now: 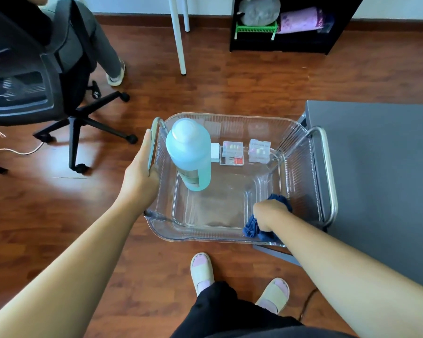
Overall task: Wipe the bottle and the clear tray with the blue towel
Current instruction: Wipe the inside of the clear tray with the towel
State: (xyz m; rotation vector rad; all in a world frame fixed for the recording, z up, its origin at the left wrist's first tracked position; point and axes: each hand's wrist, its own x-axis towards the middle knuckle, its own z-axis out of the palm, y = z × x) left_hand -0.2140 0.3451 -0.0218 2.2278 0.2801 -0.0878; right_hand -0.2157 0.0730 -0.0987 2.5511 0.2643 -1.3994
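Blue towel (252, 229) looks soft, bunched in curled fingers of the right hand (269, 213). Left hand (138, 172) fingers wrap the handle (154, 140) of the stiff, likely slippery clear tray (205, 238).

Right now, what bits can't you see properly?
All in the head view:
- Fingers of the right hand: hidden under the hand and the blue towel it grips.
- Fingers of the left hand: tucked behind the clear tray handle.
- Label on the bottle: seen from above, too blurred to read.
- Contents of the small boxes: too small to name.
- Near right corner of the tray: covered by the right forearm.
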